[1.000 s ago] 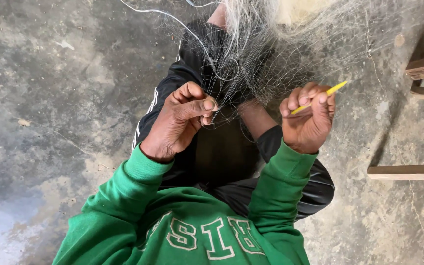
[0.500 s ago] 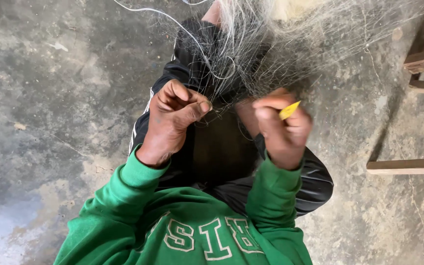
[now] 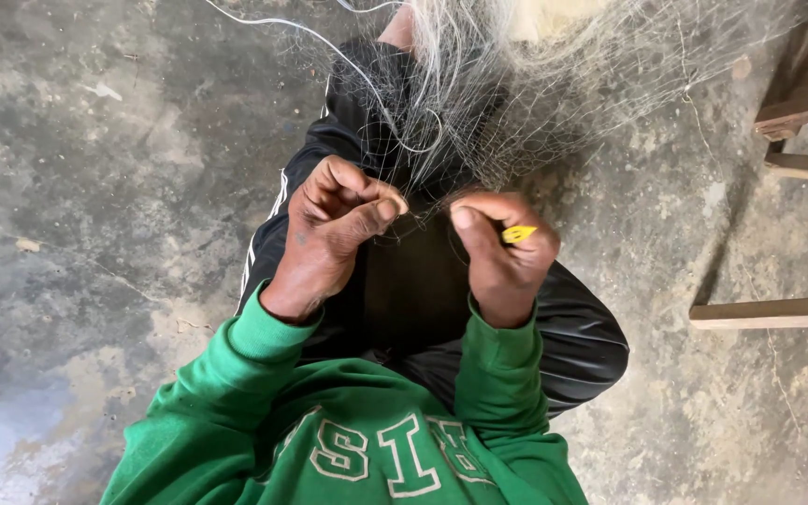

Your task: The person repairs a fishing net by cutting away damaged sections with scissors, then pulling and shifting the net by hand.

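Concrete floor (image 3: 95, 187); needle (image 3: 517, 234) mostly hidden.

The net (image 3: 516, 103) is pale grey-white, fine and see-through, with a white cord (image 3: 329, 42) looping through it, and the small tool (image 3: 518, 233) is bright yellow. The sweatshirt (image 3: 329, 440) is green with white-edged lettering, and the trousers (image 3: 413, 281) are black with thin white side stripes. The floor (image 3: 95, 187) is mottled grey concrete; the wooden frame (image 3: 797, 168) is brown.
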